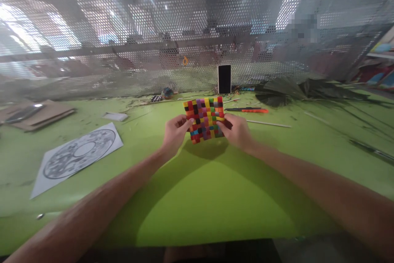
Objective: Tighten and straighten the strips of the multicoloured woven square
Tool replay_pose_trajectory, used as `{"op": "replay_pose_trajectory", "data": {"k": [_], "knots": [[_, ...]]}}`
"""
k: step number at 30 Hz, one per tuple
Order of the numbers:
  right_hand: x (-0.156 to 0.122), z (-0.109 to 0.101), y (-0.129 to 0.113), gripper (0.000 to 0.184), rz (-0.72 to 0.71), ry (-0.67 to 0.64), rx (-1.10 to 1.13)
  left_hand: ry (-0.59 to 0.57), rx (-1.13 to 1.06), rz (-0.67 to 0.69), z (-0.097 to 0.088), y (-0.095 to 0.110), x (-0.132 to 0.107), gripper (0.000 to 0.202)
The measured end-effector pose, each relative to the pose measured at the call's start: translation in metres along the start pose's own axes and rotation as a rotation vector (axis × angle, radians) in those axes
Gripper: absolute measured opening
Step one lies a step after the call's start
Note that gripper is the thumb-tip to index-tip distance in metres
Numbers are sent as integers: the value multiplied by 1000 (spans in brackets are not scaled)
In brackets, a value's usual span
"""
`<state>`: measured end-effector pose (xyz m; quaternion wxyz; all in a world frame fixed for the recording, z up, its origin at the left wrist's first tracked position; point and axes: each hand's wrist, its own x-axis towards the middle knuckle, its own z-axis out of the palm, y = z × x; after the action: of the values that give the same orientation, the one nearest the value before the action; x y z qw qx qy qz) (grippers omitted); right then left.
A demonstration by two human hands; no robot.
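Observation:
A small square mat woven from many coloured strips (205,118) is held up above the green table (197,197), tilted toward me. My left hand (175,131) grips its left edge with fingers curled, thumb on the front face. On the opposite side, my right hand (235,131) pinches the right edge. Both forearms reach in from the bottom corners of the view.
A printed sheet with a round grey pattern (76,156) lies at the left. Cardboard pieces (37,113) sit far left. A phone (224,78) stands against the perforated screen. An orange-handled tool (250,110), thin sticks (267,123) and dark dried leaves (295,90) lie at the right.

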<state>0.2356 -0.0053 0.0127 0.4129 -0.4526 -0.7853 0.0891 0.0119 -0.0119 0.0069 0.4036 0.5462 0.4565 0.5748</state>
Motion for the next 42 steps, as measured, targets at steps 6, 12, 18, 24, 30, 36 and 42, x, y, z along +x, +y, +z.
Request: {"op": "replay_pose_trajectory", "data": {"k": [6, 12, 18, 24, 30, 36, 42], "knots": [[-9, 1, -21, 24, -104, -4, -52, -69, -381, -249, 19, 7, -27, 43], [-13, 4, -19, 26, -137, -54, -166, -284, -289, -190, 15, -2, -35, 52], [-17, 1, -27, 14, -375, 35, -296, -307, -243, -163, 17, 5, -35, 48], [-14, 1, -24, 3, -464, 105, -331, -207, -220, -122, 20, 13, -32, 49], [-12, -2, -21, 12, -342, -11, -299, -174, -233, -89, 20, 8, -29, 47], [-6, -1, -10, 22, -140, -116, -211, -127, -411, -228, 20, 12, -26, 44], [-2, 7, 6, 38, 42, -152, 71, -146, -420, -198, 14, 12, -16, 40]]}}
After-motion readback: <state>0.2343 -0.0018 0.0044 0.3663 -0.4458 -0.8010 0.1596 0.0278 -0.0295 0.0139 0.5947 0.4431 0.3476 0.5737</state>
